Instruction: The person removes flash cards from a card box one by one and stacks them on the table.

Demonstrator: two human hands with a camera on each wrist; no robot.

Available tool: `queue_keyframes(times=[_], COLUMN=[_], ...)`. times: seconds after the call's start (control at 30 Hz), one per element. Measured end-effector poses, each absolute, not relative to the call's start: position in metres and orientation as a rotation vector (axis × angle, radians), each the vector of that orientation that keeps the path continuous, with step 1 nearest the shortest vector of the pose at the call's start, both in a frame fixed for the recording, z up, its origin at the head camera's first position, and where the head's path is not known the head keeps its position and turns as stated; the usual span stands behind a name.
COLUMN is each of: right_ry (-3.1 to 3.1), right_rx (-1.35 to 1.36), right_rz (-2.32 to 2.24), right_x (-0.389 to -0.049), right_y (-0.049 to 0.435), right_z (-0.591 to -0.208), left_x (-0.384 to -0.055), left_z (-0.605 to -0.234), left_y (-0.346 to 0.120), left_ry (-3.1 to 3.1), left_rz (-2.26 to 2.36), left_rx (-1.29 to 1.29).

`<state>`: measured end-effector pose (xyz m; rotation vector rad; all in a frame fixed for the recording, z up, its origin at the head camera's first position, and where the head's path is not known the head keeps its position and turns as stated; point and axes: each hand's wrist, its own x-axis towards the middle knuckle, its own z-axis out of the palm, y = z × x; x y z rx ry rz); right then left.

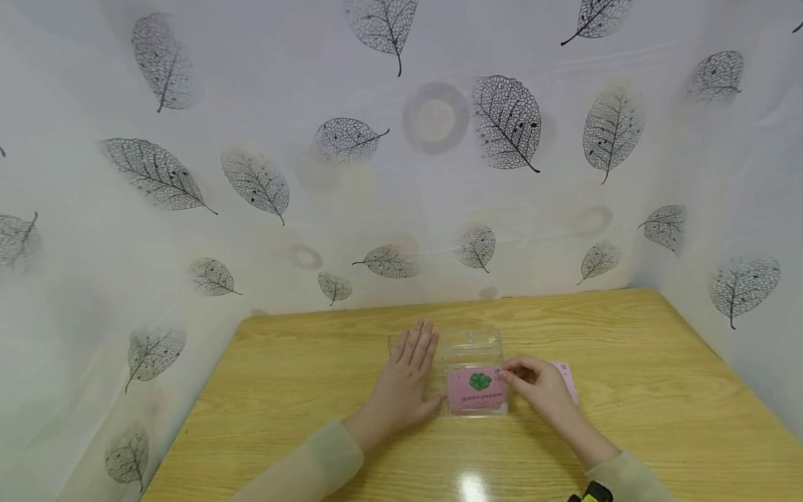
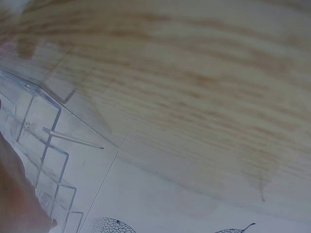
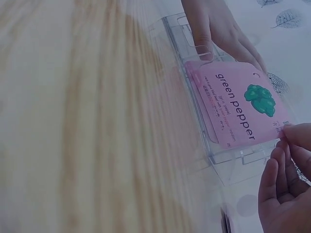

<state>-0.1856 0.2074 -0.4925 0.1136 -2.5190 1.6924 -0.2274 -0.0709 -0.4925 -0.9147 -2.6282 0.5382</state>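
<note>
A pink flash card printed "green pepper" lies over the front compartment of a clear plastic box. My right hand pinches the card's right edge between thumb and fingertips, plain in the right wrist view. At least one more pink card shows beneath it in the box. Across the box's left part my left hand rests flat, its fingers straight and pointing away from me. The left wrist view shows only a blurred part of that hand beside the clear box walls.
Partly hidden behind my right hand, another pink card lies on the wooden table. A pale curtain with leaf prints hangs along the table's back and both sides. A dark watch sits at my right wrist.
</note>
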Motion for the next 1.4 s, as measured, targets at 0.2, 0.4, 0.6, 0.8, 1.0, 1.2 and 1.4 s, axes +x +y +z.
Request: queue_keyframes(times=[0.2, 0.4, 0.6, 0.8, 1.0, 1.2, 1.4], right_ry=[-2.517, -2.52, -2.49, -2.473, -2.458, -2.426, -2.41], right_rx=[0.099, 0.065, 0.069, 0.071, 0.073, 0.099, 0.098], right_rz=[1.689, 1.708, 1.737, 1.724, 1.693, 1.688, 1.704], right_x=[-0.1867, -0.1864, -0.1849, -0.1843, -0.1859, -0.1851, -0.1845], right_y=[0.2081, 0.2094, 0.211, 0.2113, 0.2113, 0.2128, 0.2143], right_z=[-0.4912, -0.4898, -0.4894, -0.4878, -0.4879, -0.4867, -0.4856], left_x=[-0.2284, -0.2283, -0.2283, -0.2283, -0.2287, -0.2288, -0.2279], left_z=[-0.494, -0.4937, -0.4927, -0.493, -0.4931, -0.4928, -0.4917], left_y=[-0.071, -0.0713, -0.0711, -0.0712, -0.0716, -0.0717, -0.0721], left_ry=[-2.61, -2.602, -2.607, -2.6, -2.599, -2.595, -2.589], left_rz=[0.532, 0.535, 0.562, 0.568, 0.559, 0.547, 0.551], left_rx=[-0.913, -0.914, -0.91, -0.908, -0.911, -0.916, -0.915])
